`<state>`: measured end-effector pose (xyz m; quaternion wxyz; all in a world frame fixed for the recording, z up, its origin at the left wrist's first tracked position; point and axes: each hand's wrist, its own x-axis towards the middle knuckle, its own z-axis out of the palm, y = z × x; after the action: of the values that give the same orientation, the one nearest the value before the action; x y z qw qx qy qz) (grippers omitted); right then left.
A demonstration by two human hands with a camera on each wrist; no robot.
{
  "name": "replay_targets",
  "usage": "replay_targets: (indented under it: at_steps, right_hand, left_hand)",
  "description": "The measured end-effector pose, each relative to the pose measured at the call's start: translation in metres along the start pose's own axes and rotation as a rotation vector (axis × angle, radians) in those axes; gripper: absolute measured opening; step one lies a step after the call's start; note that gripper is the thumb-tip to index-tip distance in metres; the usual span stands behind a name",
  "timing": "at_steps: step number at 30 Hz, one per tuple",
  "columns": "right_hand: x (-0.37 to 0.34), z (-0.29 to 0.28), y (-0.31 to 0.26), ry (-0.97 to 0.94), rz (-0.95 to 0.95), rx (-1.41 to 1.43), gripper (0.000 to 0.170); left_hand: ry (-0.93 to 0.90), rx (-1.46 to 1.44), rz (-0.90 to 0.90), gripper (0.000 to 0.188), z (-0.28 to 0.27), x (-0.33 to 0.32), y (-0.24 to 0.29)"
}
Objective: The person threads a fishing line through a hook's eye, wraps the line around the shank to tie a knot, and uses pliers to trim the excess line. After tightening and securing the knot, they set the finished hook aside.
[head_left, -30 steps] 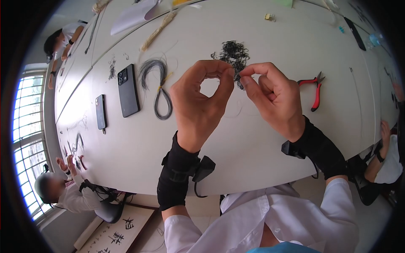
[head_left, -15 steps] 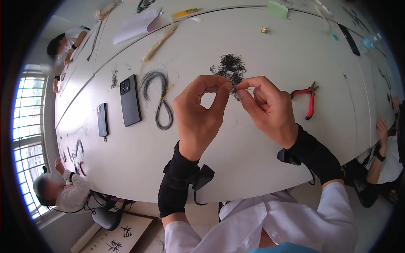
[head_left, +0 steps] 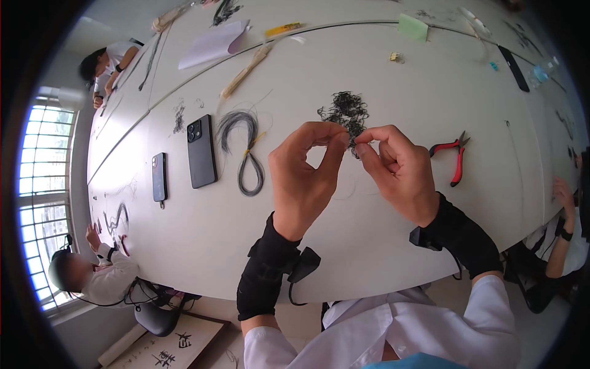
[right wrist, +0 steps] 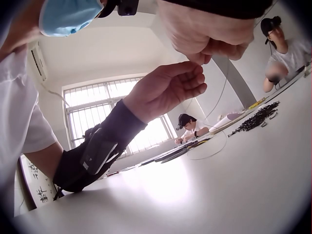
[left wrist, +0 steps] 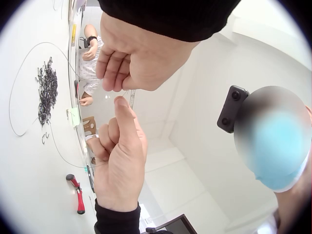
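Note:
In the head view, my left hand (head_left: 307, 175) pinches with thumb and index fingertip, leaving a ring-shaped gap behind them. Close beside it, my right hand (head_left: 402, 172) pinches too, its other fingers curled. A thin, hair-like wire (left wrist: 9, 100) arcs over the table in the left wrist view, its two sides running up towards the two hands; the fingers hide the part at the tips. Just beyond the fingertips lies a pile of small dark bent wire pieces (head_left: 345, 107). Red-handled pliers (head_left: 458, 166) lie with jaws apart to the right of my right hand.
Left of the hands lie a tied bundle of grey wire (head_left: 260, 178), a large phone (head_left: 201, 157) and a smaller one (head_left: 159, 175). Farther back are a tan bundle (head_left: 246, 71), white paper (head_left: 212, 46) and a small clip (head_left: 394, 56). Other people sit around the table.
The head view has tilted, so the table things and both hands appear lower in the frame. Both hands keep their pinch, fingertips close together before the dark pile.

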<state>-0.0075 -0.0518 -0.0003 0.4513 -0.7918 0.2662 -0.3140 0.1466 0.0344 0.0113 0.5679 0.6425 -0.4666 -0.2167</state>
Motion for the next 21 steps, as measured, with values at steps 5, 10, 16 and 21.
replay_targets:
  at_steps: [5,10,16,21]
  right_hand:
    - [0.0009,0.0033,-0.0001,0.015,-0.020,0.026,0.012]
    - [-0.0007,0.0018,0.0033,0.014,0.015,0.033,0.012]
    - [-0.0006,-0.0006,0.0012,-0.017,0.010,0.007,0.012]
    - [0.0003,-0.0005,0.0010,0.003,0.005,-0.011,0.012]
  left_hand:
    - [0.010,-0.014,-0.031,0.008,-0.0014,-0.0002,0.0011]
    - [-0.004,-0.080,-0.068,0.009,0.0004,-0.0003,0.0042]
    - [-0.001,-0.106,-0.074,0.008,0.0009,-0.0002,0.0041]
    - [-0.013,-0.112,-0.058,0.008,0.0027,0.0022,0.0017]
